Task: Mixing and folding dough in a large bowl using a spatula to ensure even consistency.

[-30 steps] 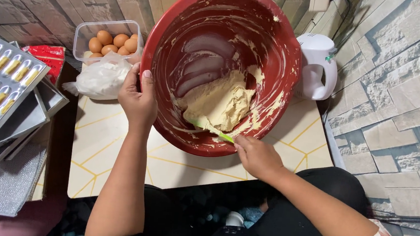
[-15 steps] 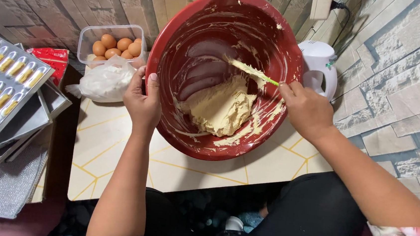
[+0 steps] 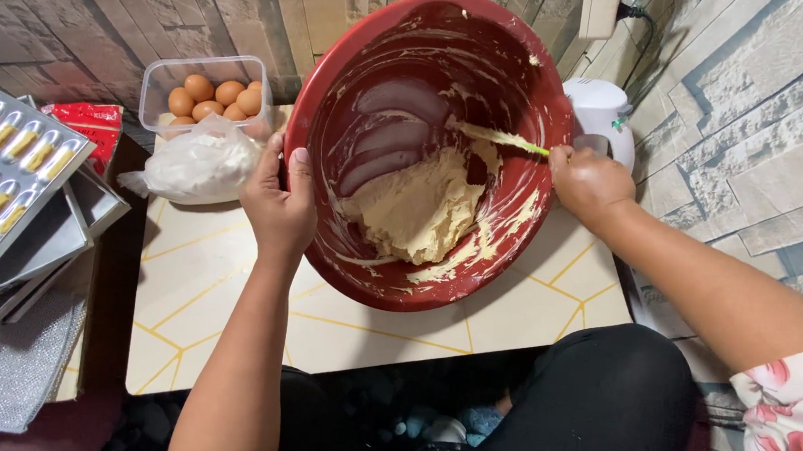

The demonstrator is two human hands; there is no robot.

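The dough mass (image 3: 422, 208) lies in the lower centre of the red bowl (image 3: 432, 147), a pale lump with smears running up the wall on the side toward the right hand. The spatula (image 3: 499, 139) is held with its long axis nearly level across the bowl, blade end toward the bowl centre just above the dough, handle end at the rim on the right-hand side. From the right hand (image 3: 591, 183) the dough therefore lies inward and slightly downward along the bowl wall; this hand is the nearer one to the tool and works it. Its fingers are curled closed around the handle, wrist outside the rim, forearm extending away from the bowl over the table (image 3: 223, 307). The left hand (image 3: 279, 208) clamps the opposite rim, thumb inside the bowl, fingers pressed together outside it. The bowl is tilted toward the camera.
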